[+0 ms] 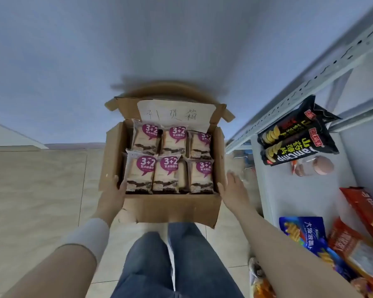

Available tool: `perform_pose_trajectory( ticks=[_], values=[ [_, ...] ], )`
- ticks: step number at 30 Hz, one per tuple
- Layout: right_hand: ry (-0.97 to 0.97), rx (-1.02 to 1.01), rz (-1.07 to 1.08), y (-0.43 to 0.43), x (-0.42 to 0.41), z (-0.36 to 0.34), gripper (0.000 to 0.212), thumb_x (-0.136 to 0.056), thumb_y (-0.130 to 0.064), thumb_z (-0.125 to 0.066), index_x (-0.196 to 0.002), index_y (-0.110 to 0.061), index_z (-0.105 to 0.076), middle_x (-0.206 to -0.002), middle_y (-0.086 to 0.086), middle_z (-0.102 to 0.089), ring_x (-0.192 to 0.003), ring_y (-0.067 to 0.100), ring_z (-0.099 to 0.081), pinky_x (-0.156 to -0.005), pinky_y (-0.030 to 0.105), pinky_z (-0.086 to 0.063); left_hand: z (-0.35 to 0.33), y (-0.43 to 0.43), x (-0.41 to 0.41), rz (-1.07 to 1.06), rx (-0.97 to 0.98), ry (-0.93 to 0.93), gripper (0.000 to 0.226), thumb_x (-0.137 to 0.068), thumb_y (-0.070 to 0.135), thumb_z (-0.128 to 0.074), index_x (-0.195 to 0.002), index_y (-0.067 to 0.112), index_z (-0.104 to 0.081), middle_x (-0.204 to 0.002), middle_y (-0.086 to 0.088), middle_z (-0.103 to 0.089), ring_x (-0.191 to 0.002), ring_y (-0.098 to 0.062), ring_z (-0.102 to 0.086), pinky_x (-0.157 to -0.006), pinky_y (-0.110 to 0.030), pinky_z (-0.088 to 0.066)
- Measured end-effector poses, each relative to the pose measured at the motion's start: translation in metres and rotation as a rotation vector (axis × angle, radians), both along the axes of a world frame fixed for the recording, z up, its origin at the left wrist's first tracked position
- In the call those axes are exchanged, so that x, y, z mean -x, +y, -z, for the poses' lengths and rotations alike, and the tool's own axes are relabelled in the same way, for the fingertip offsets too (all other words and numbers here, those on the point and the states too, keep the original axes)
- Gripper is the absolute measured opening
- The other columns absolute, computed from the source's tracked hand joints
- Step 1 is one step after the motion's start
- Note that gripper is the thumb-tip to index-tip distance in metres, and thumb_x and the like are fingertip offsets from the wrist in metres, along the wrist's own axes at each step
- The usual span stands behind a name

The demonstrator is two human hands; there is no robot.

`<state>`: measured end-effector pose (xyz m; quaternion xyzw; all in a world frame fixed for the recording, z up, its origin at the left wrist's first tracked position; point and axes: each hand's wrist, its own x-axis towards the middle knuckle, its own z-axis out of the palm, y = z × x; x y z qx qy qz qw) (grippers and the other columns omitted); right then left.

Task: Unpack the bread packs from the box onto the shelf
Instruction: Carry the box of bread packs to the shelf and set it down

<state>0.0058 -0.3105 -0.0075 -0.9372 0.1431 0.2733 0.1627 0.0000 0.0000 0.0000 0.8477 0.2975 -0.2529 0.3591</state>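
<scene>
An open cardboard box (pixel 172 209) is seen in front of the person's jeans-clad legs (pixel 170 265), above a tiled floor (pixel 41 190); whether it is carried or set down cannot be told. Six bread packs (pixel 166 173) marked "3+2" are packed inside in two rows of three, upright and touching one another; a handwritten paper label (pixel 174 112) is stuck to the raised rear flap.

The box's near left corner is gripped by the left hand (pixel 112 196), the thumb hooked over the rim beside the nearest pack. The right hand (pixel 233 190) is held flat with straight fingers against or just beside the right wall; it is blurred, so contact cannot be confirmed, and nothing is clasped in it.

The white metal shelf (pixel 299 190) lies to the right, already stocked with black yam chip packs (pixel 297 145), a small jar (pixel 317 166), a blue snack pack (pixel 306 235) and red packs (pixel 357 250); bare shelf surface is visible between them.

No pack appears to have been taken out, so the task is judged to be at its start, with the box being positioned. Next, the box would need to be steadied near the shelf, and one pack pinched by its top edge and lifted clear of its neighbours; a bare patch of shelf would be needed for it.
</scene>
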Motion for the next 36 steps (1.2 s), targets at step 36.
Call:
perform_pose_trajectory(
  ticks=[36],
  values=[
    [-0.154,-0.226,0.617,0.013,-0.025,0.046,0.031,-0.100,-0.023,-0.035,-0.102,0.000,-0.056,-0.092,0.013,-0.057,-0.088,0.028,-0.053,-0.072,0.029,-0.032,0.068,0.042,-0.064,-0.085,-0.094,-0.145,0.037,-0.101,0.029,-0.029,-0.117,0.006,-0.054,-0.111,-0.021,-0.061,-0.101,-0.037,-0.053,-0.082,-0.038,-0.038]
  ],
)
